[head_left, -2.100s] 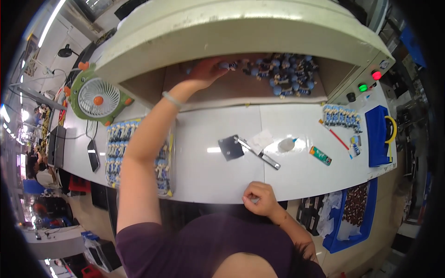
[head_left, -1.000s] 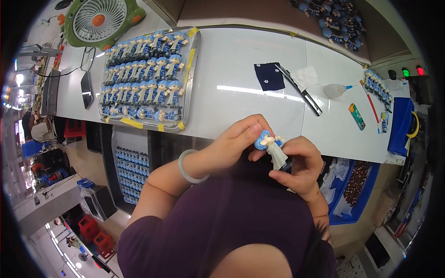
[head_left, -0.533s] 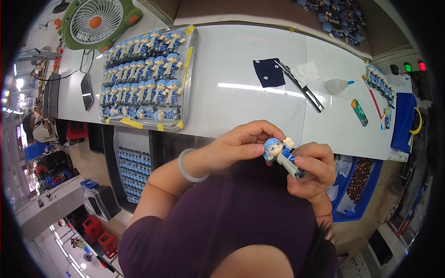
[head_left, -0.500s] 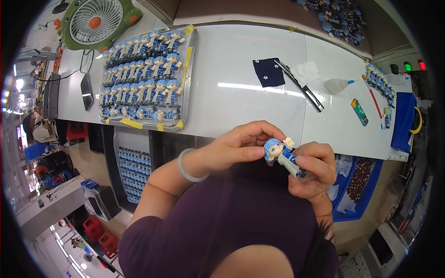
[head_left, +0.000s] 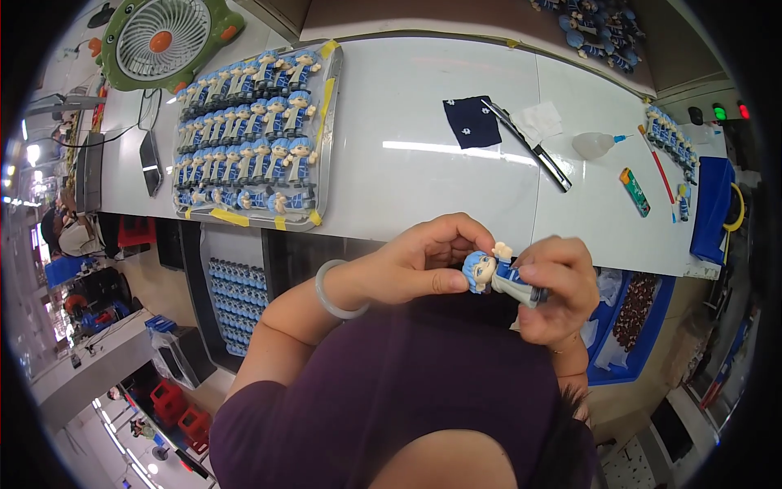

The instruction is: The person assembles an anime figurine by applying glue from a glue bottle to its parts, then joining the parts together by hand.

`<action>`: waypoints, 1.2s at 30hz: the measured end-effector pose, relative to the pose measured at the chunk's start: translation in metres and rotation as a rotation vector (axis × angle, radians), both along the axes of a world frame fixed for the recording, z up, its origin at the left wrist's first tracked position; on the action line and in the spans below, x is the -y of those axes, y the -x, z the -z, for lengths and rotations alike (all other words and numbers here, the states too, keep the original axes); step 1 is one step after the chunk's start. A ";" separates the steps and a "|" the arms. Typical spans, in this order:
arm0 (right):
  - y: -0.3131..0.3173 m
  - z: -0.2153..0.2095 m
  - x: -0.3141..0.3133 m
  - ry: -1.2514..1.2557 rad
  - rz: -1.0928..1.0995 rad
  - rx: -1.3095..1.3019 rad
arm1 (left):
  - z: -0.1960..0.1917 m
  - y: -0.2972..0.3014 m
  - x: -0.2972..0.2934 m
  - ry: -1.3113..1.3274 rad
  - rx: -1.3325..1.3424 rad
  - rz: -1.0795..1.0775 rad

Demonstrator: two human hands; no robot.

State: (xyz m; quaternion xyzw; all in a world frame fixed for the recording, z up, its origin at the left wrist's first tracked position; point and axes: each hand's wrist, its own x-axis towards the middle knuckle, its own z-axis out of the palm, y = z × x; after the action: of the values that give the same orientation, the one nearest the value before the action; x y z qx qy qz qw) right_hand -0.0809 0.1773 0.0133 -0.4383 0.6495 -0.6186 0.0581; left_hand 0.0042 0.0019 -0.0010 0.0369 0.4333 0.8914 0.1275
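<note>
A small figurine (head_left: 497,275) with blue hair and a blue-and-white outfit lies sideways between both hands, close to my chest. My left hand (head_left: 423,265) pinches its blue head with thumb and fingers. My right hand (head_left: 558,285) grips its body and legs. A pale bangle (head_left: 326,293) circles my left wrist. On the white table (head_left: 407,179) a tray (head_left: 322,122) holds several rows of the same blue figurines (head_left: 244,122).
A dark blue cloth (head_left: 472,122), long tweezers (head_left: 529,147), a white squeeze bottle (head_left: 595,144) and a green lighter (head_left: 634,191) lie on the table. A green fan (head_left: 163,41) stands far left. More figurines (head_left: 603,24) pile at the back. A blue bin (head_left: 643,318) sits below right.
Two seconds ago my left hand reached to the far pile; now both hands hold a figurine near my chest. Over the last second the figurine has tipped from upright to sideways.
</note>
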 end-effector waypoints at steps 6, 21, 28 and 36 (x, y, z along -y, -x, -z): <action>0.022 0.009 0.010 -0.017 -0.201 0.324 | 0.007 0.009 0.000 -0.139 0.071 0.276; 0.105 0.056 -0.026 -0.120 0.738 0.116 | -0.004 0.005 0.000 0.032 0.075 -0.033; 0.118 0.065 -0.014 -0.432 0.477 0.252 | 0.006 0.003 -0.001 0.131 -0.123 -0.074; 0.061 0.024 -0.012 -0.130 0.196 0.550 | -0.005 -0.001 0.001 -0.045 0.057 0.002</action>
State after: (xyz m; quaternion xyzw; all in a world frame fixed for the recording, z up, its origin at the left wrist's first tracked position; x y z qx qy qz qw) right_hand -0.1424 0.1893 -0.0111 -0.1850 0.6869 -0.6738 0.1998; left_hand 0.0054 0.0013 0.0041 0.0147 0.4094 0.9014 0.1400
